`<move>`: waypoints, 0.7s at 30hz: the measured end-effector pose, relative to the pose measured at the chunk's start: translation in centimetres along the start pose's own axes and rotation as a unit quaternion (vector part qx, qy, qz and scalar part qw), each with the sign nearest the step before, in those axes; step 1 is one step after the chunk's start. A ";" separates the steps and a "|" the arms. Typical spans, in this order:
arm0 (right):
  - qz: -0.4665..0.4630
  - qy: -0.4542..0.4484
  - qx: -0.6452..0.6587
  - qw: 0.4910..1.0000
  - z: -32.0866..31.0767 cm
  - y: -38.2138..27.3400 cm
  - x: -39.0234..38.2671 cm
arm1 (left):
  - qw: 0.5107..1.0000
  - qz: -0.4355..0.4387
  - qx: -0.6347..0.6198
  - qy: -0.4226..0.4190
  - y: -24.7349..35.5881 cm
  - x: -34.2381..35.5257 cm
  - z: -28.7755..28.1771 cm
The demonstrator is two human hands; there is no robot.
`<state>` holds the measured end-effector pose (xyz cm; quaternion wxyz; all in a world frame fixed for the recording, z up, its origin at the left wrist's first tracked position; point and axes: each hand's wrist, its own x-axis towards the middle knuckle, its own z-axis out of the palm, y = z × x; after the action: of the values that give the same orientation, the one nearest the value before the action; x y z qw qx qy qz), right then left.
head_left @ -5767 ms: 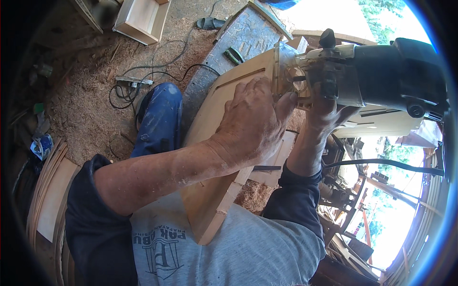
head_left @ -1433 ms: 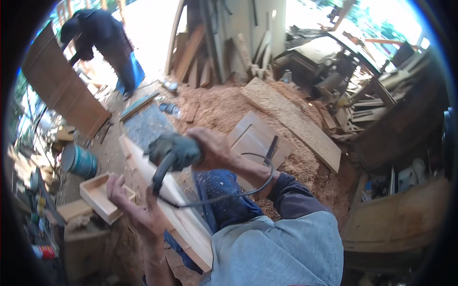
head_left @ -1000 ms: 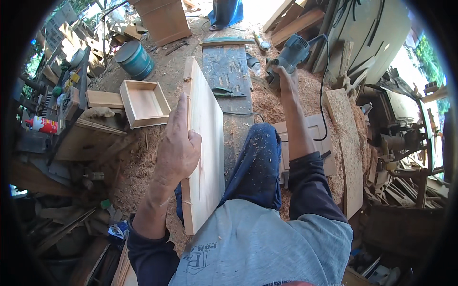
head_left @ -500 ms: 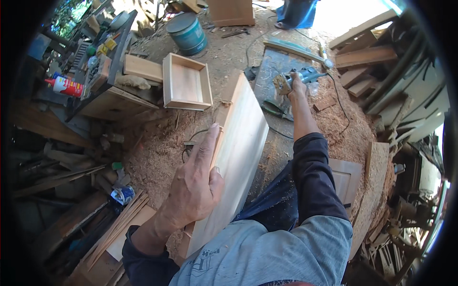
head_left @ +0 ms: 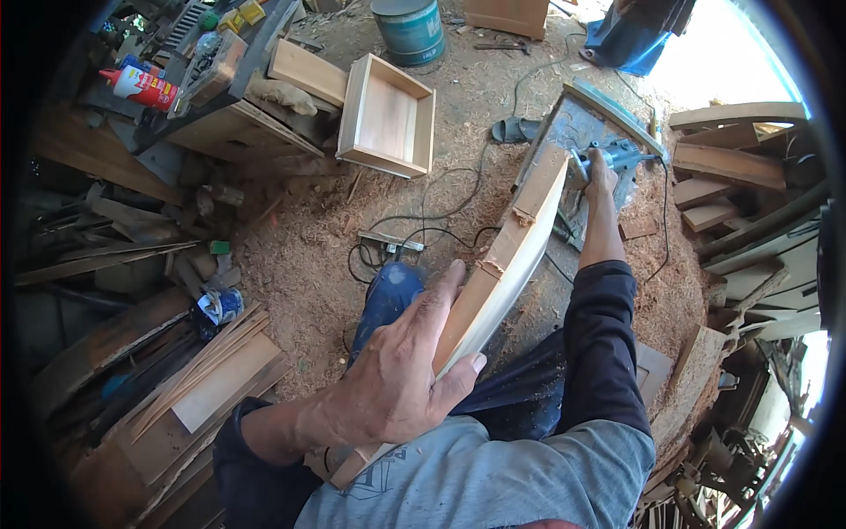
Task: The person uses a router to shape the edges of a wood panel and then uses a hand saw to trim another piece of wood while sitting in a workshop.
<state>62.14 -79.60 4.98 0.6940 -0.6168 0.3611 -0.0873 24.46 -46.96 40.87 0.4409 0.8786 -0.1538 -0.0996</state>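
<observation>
My left hand (head_left: 397, 375) is on the near part of a thick light-wood piece (head_left: 493, 295). Its fingers lie along the left side and the thumb on the right, curled around the edge. This piece runs from my shirt up toward the far right; shavings cling to its top edge. My right hand (head_left: 601, 172) is wrapped around a teal corded power tool (head_left: 624, 155), held beside the far end of the wood. Part of that tool is behind my fingers, and its exact kind is unclear. Under it lies a dusty dark board (head_left: 573, 123).
To the left, an open wooden drawer (head_left: 388, 119) stands by a cluttered bench (head_left: 251, 132) with a red-and-white bottle (head_left: 145, 88). A power strip (head_left: 392, 242) and cords lie among shavings. A teal drum (head_left: 410, 35) is at the back; scrap wood (head_left: 731, 167) is stacked right.
The view has shifted left. The wood piece has turned more edge-up, and its far end is now close to the power tool. My left thumb has spread over its right side.
</observation>
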 end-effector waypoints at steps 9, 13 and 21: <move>-0.022 -0.059 -0.183 0.981 -2.7 -0.7 -0.5 | 0.996 -0.032 -0.081 0.002 0.0 -0.3 0.0; 0.010 -0.058 -0.202 0.978 -4.7 -1.5 -1.8 | 0.996 -0.056 -0.075 -0.007 0.5 0.2 -0.2; -0.034 -0.067 -0.092 0.993 -14.9 -2.9 -9.5 | 0.994 -0.044 -0.067 0.077 -4.2 -0.5 0.1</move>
<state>47.09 -86.66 11.70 0.6538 -0.6943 0.2988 -0.0359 24.72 -44.54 37.46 0.5042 0.8583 -0.0739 -0.0607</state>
